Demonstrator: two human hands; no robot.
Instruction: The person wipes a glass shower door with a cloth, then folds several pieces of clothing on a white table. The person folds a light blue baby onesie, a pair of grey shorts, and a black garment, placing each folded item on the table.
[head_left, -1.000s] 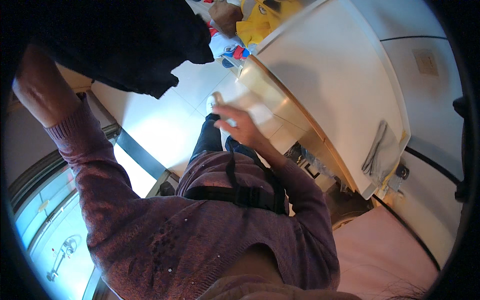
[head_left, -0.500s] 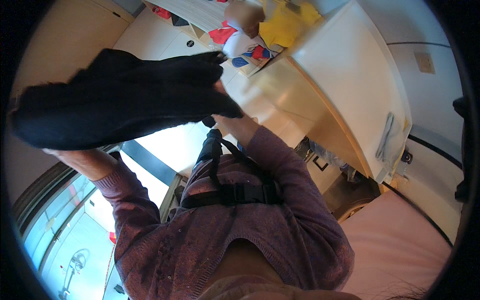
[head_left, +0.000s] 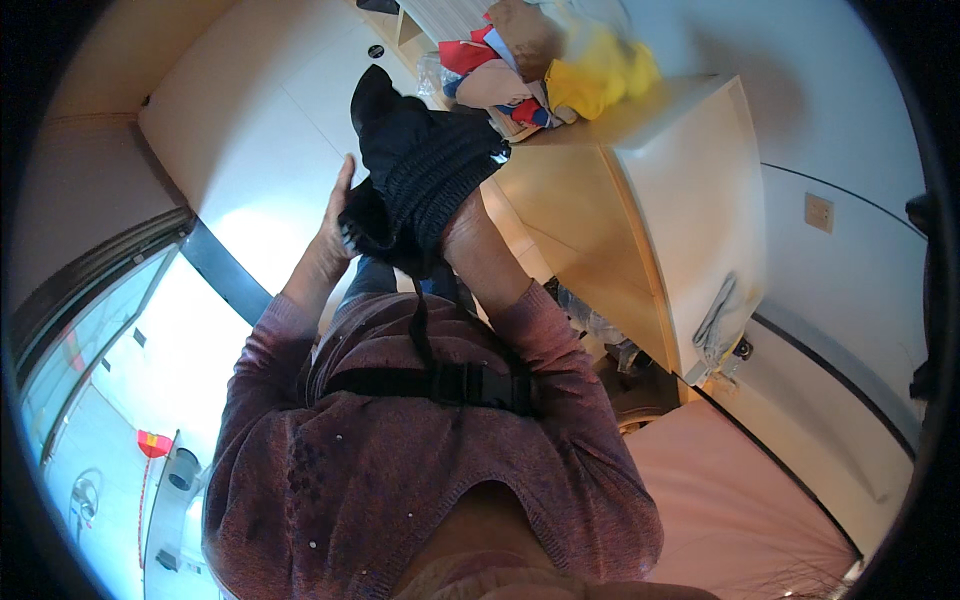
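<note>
A black garment [head_left: 410, 165] with a gathered, ribbed band hangs bunched between my hands in front of my body. My right hand [head_left: 465, 222] holds it from the right, with its fingers hidden behind the cloth. Along the garment's left side is my left hand [head_left: 335, 225], with a finger stretched upward and the rest seen edge-on or covered by the cloth. Beyond the garment, a pile of folded clothes [head_left: 500, 83] in red, beige and brown lies on a wooden surface, beside yellow cloth [head_left: 600, 82].
To the right stands a wooden cabinet [head_left: 575, 205] with a white side panel [head_left: 690, 170]. Grey cloth [head_left: 722, 318] hangs at its corner. A pink bedspread [head_left: 720, 480] lies at the lower right. At the left is a glass sliding door [head_left: 105, 340].
The black garment was stretched out to the left and is now gathered up between my hands. My left hand has come in toward the right. The view has shifted.
</note>
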